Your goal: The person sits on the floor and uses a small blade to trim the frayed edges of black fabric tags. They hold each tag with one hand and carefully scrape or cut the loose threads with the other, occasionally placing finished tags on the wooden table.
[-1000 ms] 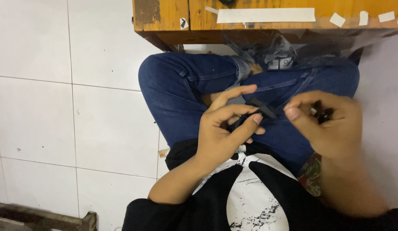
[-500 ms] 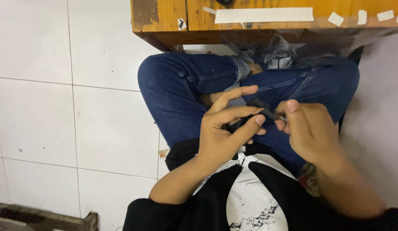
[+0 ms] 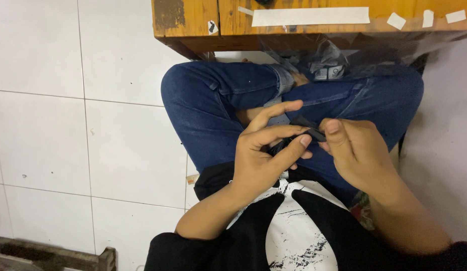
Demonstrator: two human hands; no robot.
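**Small black piece held over my lap**

Over my crossed legs, below the near edge of the desk [image 3: 193,20], both my hands meet around a small black piece [image 3: 307,126]. My left hand [image 3: 266,155] is palm-up toward me, its fingers [image 3: 278,108] partly spread: the index finger reaches out straight above the piece, the middle finger lies along under it, and the thumb curls in from below so that its tip presses against the piece's near side. My right hand [image 3: 361,153] comes in from the other side with its fingers pressed together, the thumb tip touching the right end of the black piece and pinching it against the fingers behind. What exactly the piece is I cannot tell; it is dark, narrow and mostly hidden between my fingertips.

My blue jeans [image 3: 218,100] fill the space under the hands, one knee bent out toward the white tiled floor [image 3: 68,125]. Under the desk's edge, just beyond my knees, sits a crumpled clear plastic bag [image 3: 329,62] with dark contents. Along the wooden desk's front edge run a long strip of white tape [image 3: 308,16] and several small white tape scraps [image 3: 394,20] toward its right end. My black shirt with a white print [image 3: 298,236] shows at the bottom. A weathered wooden plank [image 3: 53,253] lies on the floor at the lower left corner.
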